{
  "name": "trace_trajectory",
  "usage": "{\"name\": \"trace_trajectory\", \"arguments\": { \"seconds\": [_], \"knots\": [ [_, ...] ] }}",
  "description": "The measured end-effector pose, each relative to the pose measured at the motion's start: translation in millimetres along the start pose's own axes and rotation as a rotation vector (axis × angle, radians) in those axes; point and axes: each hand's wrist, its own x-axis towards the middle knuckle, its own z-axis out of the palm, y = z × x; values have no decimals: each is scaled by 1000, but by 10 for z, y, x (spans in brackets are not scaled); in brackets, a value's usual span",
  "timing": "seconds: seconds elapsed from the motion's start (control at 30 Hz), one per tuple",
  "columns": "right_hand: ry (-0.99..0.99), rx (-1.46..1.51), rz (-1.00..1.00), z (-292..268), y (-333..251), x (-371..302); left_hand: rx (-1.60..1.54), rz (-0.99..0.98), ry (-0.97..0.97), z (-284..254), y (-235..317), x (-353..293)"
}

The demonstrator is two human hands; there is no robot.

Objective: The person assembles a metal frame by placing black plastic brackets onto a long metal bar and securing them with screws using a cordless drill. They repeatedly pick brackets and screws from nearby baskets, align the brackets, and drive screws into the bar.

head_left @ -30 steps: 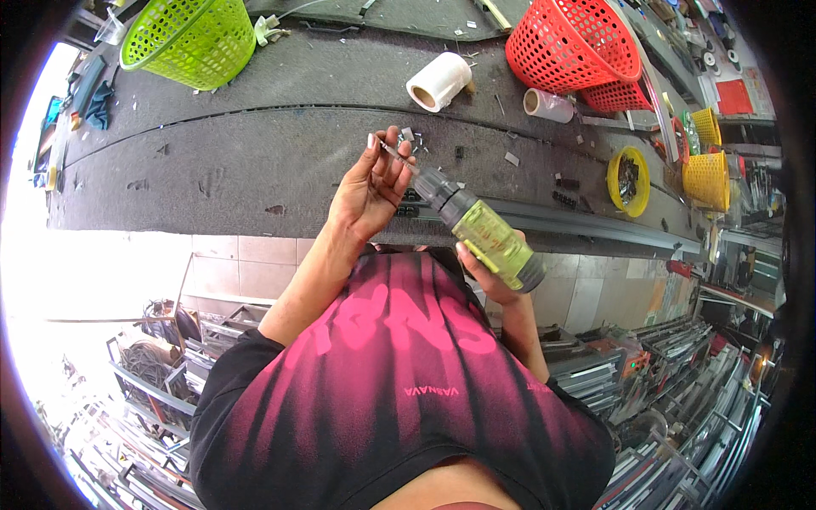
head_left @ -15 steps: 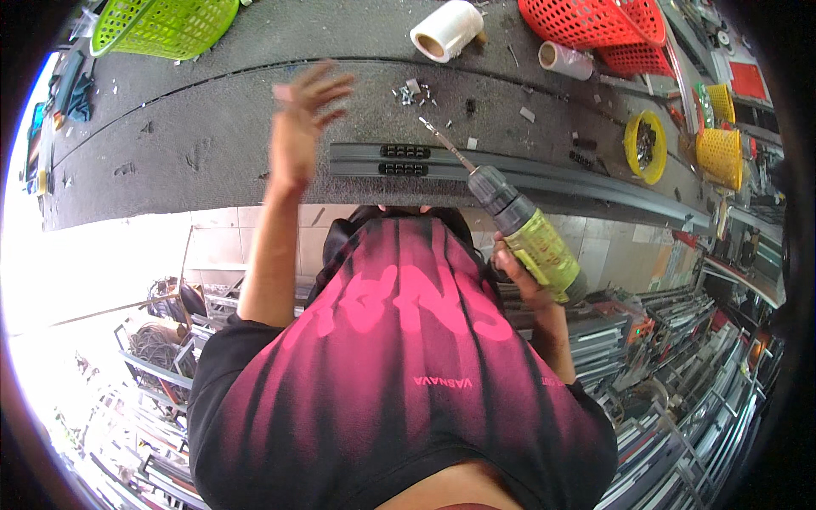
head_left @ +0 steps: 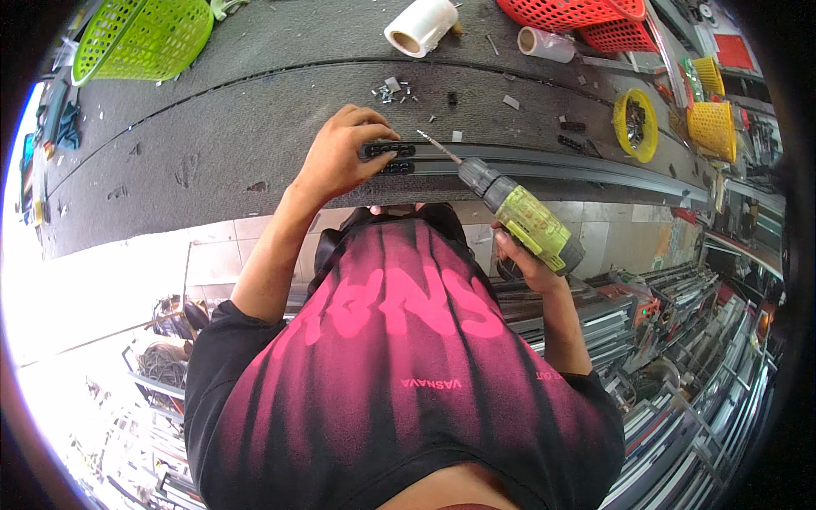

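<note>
Two long grey metal profiles (head_left: 544, 164) lie side by side along the bench's near edge. Each has a black slotted plastic piece (head_left: 398, 168) at its left end. My left hand (head_left: 336, 153) reaches over that end, its thumb and fingers closed on the far profile's black piece (head_left: 384, 150). A yellow-green cordless drill (head_left: 533, 223) is gripped in my right hand (head_left: 529, 265), at the near side of the bench. Its long bit (head_left: 439, 147) points up and left over the profiles, a little right of my left fingers; whether the tip touches anything I cannot tell.
Small screws (head_left: 402, 91) lie scattered beyond the profiles on the dark bench (head_left: 212, 136). Farther back are two rolls of clear film (head_left: 425, 27), a green basket (head_left: 144, 42) and red baskets (head_left: 578, 10). A yellow bowl (head_left: 643, 146) of small parts stands at the right.
My left hand has come down from above the bench, moving right and nearer, and closed on the black piece. The drill has shifted slightly relative to the profiles, still in my right hand.
</note>
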Motion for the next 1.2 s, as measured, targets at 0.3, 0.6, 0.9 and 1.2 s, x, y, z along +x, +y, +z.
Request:
{"name": "trace_trajectory", "arguments": {
  "seconds": [0.3, 0.6, 0.9, 1.2],
  "knots": [
    [-14, -324, -189, -40, -1, 69, -37, -5, 93, 244, -100, -28],
    [-41, -458, -208, -118, -198, 141, -30, -119, 64, 247, -42, -18],
    [-120, -712, -275, -211, -444, 362, -33, -100, 66, 253, -71, -10],
    [-430, -899, -237, -265, -2093, 1297, -41, -114, 60, 234, -45, 18]
  ]
}}
